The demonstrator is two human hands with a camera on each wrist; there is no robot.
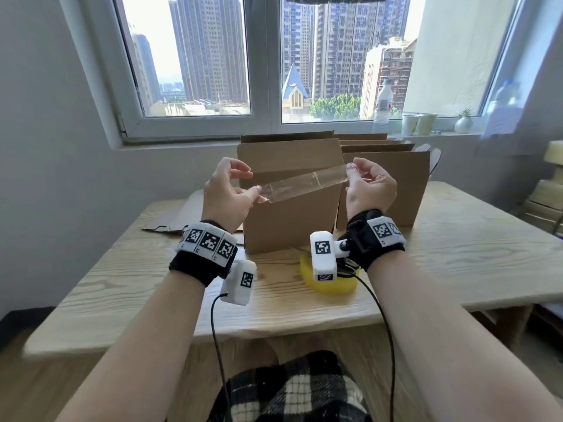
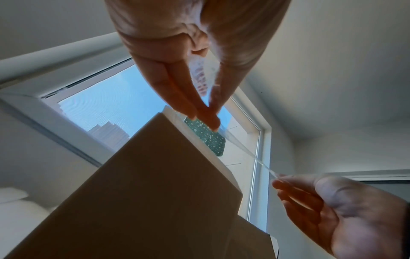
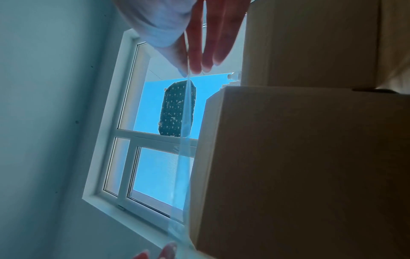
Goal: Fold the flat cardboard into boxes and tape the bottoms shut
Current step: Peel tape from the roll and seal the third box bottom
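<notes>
**Materials and finishes we see**

We see a strip of clear tape (image 1: 301,184), a thin, glossy, see-through plastic film with faint wrinkles. The cardboard box (image 1: 289,214) behind it is plain brown paperboard, matt and smooth, as is the second cardboard box (image 1: 387,190) beside it. The table (image 1: 426,263) is pale wood with a visible grain and a dull sheen. The tape dispenser (image 1: 335,284) looks like smooth yellow plastic. We note black cloth wristbands (image 1: 195,266) carrying matt white plastic housings, a clear plastic water bottle (image 1: 383,102), and checked woven fabric (image 1: 292,391) over the lap.
</notes>
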